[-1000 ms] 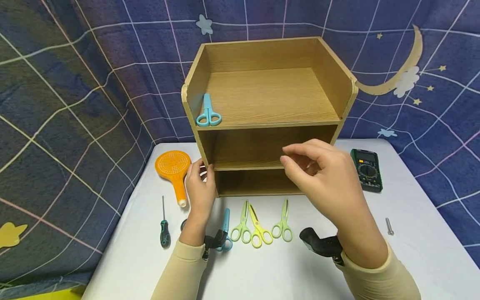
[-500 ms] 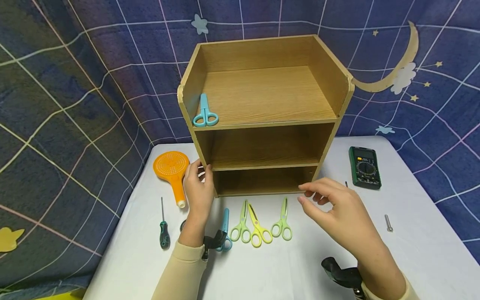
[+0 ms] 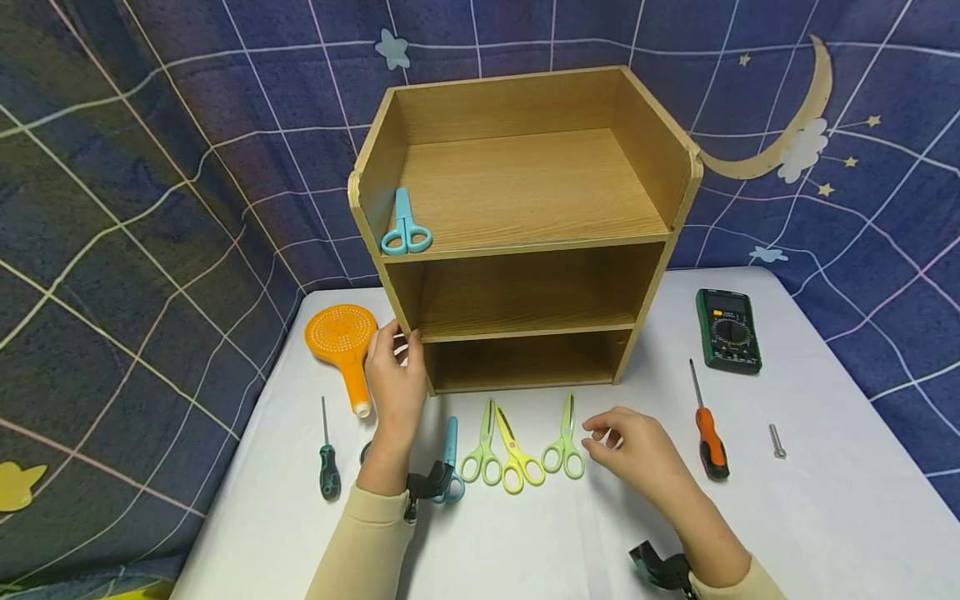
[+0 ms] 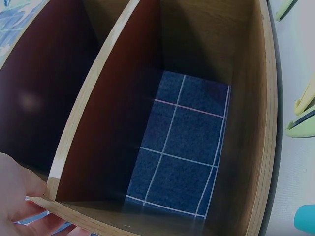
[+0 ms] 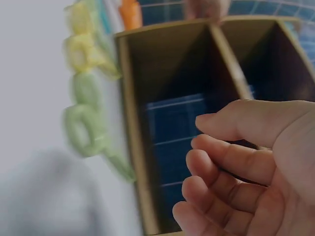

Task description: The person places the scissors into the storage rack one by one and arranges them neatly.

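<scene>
A wooden shelf unit [image 3: 525,242] stands at the back of the table, with a top tray and two lower compartments. My left hand [image 3: 396,375] grips its left side panel, thumb at the front edge and fingers around the outside, as the left wrist view confirms. My right hand [image 3: 633,446], loosely curled and holding nothing, hovers just right of the right-hand green scissors [image 3: 564,446]. Beside these lie yellow scissors [image 3: 519,458], other green scissors [image 3: 482,450] and blue scissors [image 3: 452,458], partly hidden by my left wrist strap. Another pair of blue scissors [image 3: 406,225] lies in the top tray.
To the left are an orange shower-head-shaped item [image 3: 342,342], a green screwdriver [image 3: 328,458] and a mostly hidden dark round object [image 3: 364,452]. On the right lie an orange screwdriver [image 3: 708,433], a multimeter [image 3: 727,331] and a bolt [image 3: 777,442]. Patterned cloth hangs behind.
My right hand has come down from in front of the middle compartment toward the table near the green scissors, uncovering the orange screwdriver. The left hand keeps its hold on the shelf unit.
</scene>
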Available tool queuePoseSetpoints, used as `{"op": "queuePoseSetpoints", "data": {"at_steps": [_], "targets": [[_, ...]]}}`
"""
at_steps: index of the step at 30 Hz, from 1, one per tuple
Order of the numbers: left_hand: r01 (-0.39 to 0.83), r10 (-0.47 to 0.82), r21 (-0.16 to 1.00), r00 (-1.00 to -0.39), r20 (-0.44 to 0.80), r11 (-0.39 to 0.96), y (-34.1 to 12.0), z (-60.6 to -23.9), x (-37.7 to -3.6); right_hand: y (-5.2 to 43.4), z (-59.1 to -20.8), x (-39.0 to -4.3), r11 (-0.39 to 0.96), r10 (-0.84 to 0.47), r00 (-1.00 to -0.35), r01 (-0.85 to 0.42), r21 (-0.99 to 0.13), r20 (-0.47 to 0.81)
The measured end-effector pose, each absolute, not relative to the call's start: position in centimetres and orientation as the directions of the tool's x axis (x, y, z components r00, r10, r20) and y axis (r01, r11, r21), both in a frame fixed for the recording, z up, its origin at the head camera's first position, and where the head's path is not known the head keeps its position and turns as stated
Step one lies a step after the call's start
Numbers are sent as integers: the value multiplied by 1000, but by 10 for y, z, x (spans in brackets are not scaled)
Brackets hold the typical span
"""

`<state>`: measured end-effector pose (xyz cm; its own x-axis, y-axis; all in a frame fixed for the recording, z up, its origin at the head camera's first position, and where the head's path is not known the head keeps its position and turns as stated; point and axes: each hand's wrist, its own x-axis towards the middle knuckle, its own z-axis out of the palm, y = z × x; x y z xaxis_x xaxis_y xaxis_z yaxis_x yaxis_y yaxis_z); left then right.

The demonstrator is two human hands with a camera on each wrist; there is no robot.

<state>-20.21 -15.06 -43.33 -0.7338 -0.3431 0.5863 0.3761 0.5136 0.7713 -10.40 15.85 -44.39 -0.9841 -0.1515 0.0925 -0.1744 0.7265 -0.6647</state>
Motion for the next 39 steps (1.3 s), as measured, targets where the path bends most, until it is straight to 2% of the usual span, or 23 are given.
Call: {"op": "queuePoseSetpoints", "data": {"at_steps": [8,14,19,32,39], "targets": [[360,-351,782,-743,570,508,-149,-434,-201,149,-475,-112,787,-122,-988,-39,-616,-93],[360,-351,783,-744,569,507,-149,-434,-201,141,-485,-115,867,-125,-991,-81,-491,-56],[364,-345,780,-744,572,509,-148,-434,-200,140,-484,-115,872,-119,-993,-91,-481,-28],[371,-347,779,-739,578,506,-148,-432,-200,158,-428,-100,813,-61,-997,-26,-581,-40],[364,-348,780,-741,574,510,-150,-432,-201,171,-393,-89,801,-29,-999,-42,-597,31]]}}
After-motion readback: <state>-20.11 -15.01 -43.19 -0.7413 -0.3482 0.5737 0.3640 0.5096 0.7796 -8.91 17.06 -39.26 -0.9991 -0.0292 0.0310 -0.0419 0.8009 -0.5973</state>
